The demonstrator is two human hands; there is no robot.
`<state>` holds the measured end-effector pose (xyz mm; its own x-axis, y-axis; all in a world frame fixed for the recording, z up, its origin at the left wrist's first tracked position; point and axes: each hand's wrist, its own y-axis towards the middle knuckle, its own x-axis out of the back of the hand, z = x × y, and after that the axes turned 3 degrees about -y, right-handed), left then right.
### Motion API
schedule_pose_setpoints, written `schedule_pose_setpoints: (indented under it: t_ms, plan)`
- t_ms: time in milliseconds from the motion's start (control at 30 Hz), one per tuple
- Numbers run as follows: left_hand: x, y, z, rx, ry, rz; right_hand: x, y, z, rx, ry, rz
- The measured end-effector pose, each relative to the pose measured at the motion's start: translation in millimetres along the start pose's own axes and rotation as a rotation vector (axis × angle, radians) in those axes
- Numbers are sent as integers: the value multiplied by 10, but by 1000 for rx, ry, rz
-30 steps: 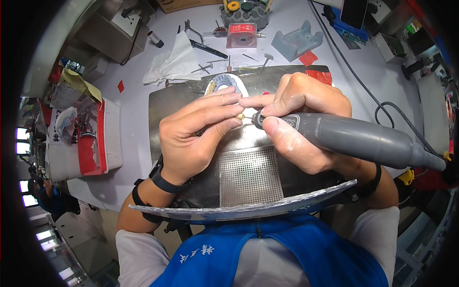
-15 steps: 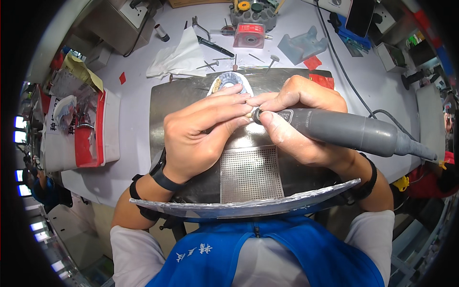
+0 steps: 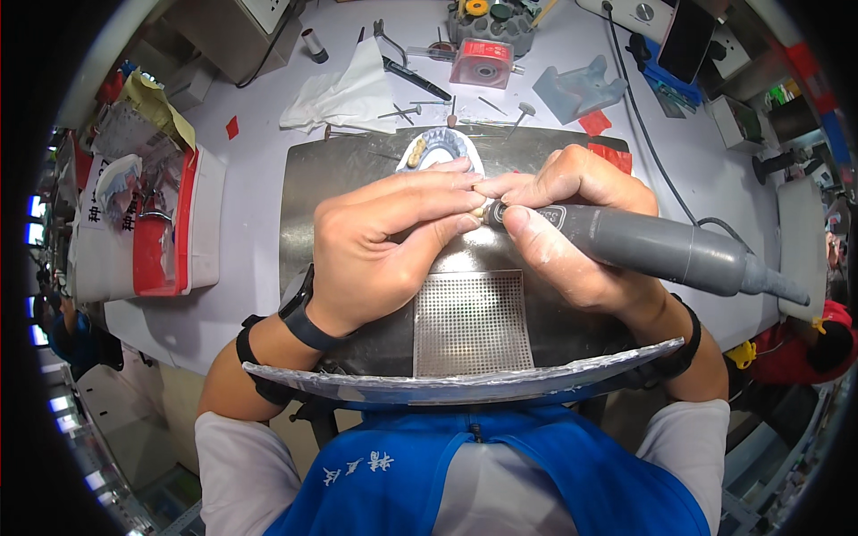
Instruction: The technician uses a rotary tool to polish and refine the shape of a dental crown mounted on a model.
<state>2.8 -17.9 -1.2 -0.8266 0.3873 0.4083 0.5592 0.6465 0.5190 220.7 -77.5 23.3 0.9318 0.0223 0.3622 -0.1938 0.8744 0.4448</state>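
Observation:
My right hand [image 3: 581, 241] is closed round a thick grey rotary handpiece [image 3: 661, 248], its narrow end pointing left. Opposite, my left hand [image 3: 380, 237] is closed in a pinch on a small yellowish piece [image 3: 482, 213], mostly hidden by fingertips. The handpiece's tip sits right beside that piece; whether they touch cannot be made out. The fingertips of both hands meet there. Just beyond them rests a dental model [image 3: 458, 147], a grey-blue arch on a white base with several golden-yellow teeth on its left side, partly covered by my left fingers.
Under my hands lies a dark metal plate [image 3: 340, 188] with a perforated mesh panel [image 3: 472, 323]. A clear shield edge [image 3: 465, 384] crosses near my chest. Loose burs, white tissue [image 3: 349, 94] and a red box [image 3: 483, 62] lie beyond; a white bin [image 3: 207, 223] stands left. A cable [image 3: 636, 134] runs right.
The whole view has shifted slightly, so the bench appears a little further right. Both hands keep their grips, and a bit more of the dental model shows past my left fingers.

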Motion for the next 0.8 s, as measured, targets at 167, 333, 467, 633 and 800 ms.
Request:
schedule_pose_setpoints:
  t_ms: [167,333,467,633,800]
  plan:
    - [-2,-2,-4,-1,6,-10,12,10,-6,12,16,14]
    - [-14,-7,0,14,-6,-17,-9,-8,-35,30,0,3]
    - [-12,-7,-11,35,-14,-15,-17,1,-33,18,1,-14]
    - [-8,-6,4,14,-16,-7,-3,2,-20,21,2,4]
    - [-11,-7,3,25,-22,-5,-33,5,-33,21,-1,-41]
